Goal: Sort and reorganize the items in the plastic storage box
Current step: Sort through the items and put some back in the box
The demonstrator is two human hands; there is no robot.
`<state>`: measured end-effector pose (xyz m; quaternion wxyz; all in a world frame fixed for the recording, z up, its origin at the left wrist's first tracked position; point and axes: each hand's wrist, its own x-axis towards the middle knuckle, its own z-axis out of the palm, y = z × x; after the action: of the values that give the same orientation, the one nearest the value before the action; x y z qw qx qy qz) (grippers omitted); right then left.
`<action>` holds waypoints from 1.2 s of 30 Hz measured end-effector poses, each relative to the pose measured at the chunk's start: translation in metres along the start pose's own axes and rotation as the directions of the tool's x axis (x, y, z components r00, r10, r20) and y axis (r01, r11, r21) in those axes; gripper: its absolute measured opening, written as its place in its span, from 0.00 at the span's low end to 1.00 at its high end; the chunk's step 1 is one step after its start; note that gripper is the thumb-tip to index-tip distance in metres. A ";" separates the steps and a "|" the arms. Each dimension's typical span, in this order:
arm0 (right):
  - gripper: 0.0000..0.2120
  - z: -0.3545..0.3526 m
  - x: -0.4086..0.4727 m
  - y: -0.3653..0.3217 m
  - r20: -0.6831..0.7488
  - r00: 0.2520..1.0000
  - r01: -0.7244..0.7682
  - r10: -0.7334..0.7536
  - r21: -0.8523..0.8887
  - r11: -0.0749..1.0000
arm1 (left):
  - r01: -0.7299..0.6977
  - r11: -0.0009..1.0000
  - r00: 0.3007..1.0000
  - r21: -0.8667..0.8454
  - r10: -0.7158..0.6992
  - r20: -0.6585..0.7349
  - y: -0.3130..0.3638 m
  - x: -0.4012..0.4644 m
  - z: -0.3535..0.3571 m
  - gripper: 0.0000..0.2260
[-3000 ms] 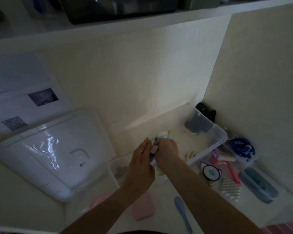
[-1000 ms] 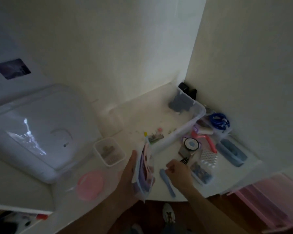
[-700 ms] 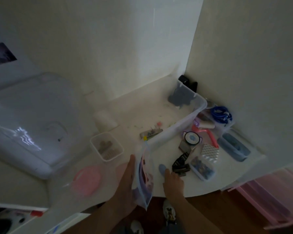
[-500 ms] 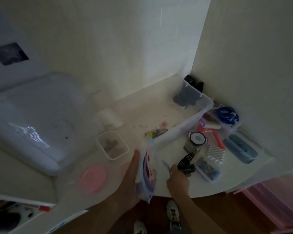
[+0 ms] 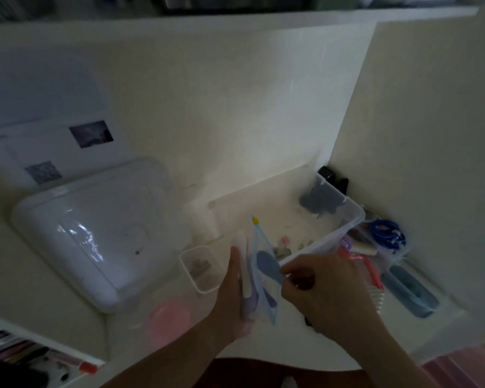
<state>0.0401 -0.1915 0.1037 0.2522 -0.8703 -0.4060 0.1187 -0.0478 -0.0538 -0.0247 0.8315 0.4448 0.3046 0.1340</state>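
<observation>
Lid [image 5: 95,236] lies at the surface's left, tilted, as before. Papers on the wall above it carry dark printed patches; no writing can be read. Pink disc [image 5: 170,317] sits near the front edge, small tub [image 5: 200,268] just behind it; neither has been moved.

Left hand [image 5: 233,298] holds the zip bag [image 5: 263,278] upright over the front edge, fingers [image 5: 234,264] nearly straight along its left face; what the thumb does is hidden. A yellow zipper tab shows at the bag's top. No label can be made out on the bag.

Change: half a second ago the right hand was down at the front edge on the blue spoon. Now the spoon [image 5: 268,266] is up at the bag, its bowl inside or against the clear film (which of the two cannot be told), and the right hand [image 5: 319,287] pinches its handle with fingers [image 5: 294,271] curled. Judged: spoon is being bagged with the like items, so one loose item is nearly sorted.

Box [image 5: 345,233] stands at the back right corner, close behind the bag, mostly emptied: a dark blue item in its far end, small bits on its floor. Unsorted things are left along the right edge: red-pink tool [image 5: 367,266], blue cord [image 5: 387,232], blue case [image 5: 412,292]. No brands are readable; frame is dim and blurred.
</observation>
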 end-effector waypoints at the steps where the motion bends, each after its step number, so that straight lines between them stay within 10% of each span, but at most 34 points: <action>1: 0.08 0.006 0.009 -0.005 0.012 1.000 0.013 -0.013 -0.057 0.998 | -0.045 0.999 0.999 -0.024 0.045 0.000 0.003 0.001 0.003 0.34; 5: 0.05 0.031 0.042 -0.010 -0.165 0.984 0.069 -0.072 -0.029 0.997 | -0.038 0.984 0.997 -0.174 0.048 0.058 0.009 0.010 0.011 0.27; 10: 0.11 0.059 0.050 -0.004 -0.042 0.972 0.230 -0.229 0.024 0.973 | -0.043 0.964 0.999 -0.263 0.040 -0.017 0.013 0.008 -0.002 0.22; 13: 0.08 0.067 0.035 0.002 -0.260 0.951 0.211 -0.166 0.155 0.965 | -0.118 0.957 0.992 -0.264 0.101 -0.076 0.011 0.015 -0.019 0.20; 17: 0.17 0.089 0.034 0.013 -0.006 0.994 0.106 -0.109 0.308 0.946 | -0.087 0.958 0.988 -0.272 0.048 -0.149 0.002 0.026 -0.038 0.28; 21: 0.11 0.080 0.051 0.025 -0.079 0.986 0.164 -0.145 0.371 0.914 | -0.048 0.965 0.994 -0.259 0.020 -0.112 0.006 0.032 -0.052 0.28; 27: 0.10 0.050 0.054 0.063 -0.078 0.974 0.227 -0.213 0.350 0.909 | -0.144 0.986 0.990 0.085 0.143 0.022 0.034 0.028 -0.083 0.43; 36: 0.08 0.052 0.061 0.100 0.021 0.961 0.262 -0.274 0.230 0.937 | -0.426 0.624 0.893 0.655 0.407 0.193 0.033 0.028 -0.071 0.23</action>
<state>0.1230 -0.1812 0.0058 0.3520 -0.7693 -0.5113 0.1514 -0.0687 0.0252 -0.0381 0.5588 0.7781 0.2100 0.1954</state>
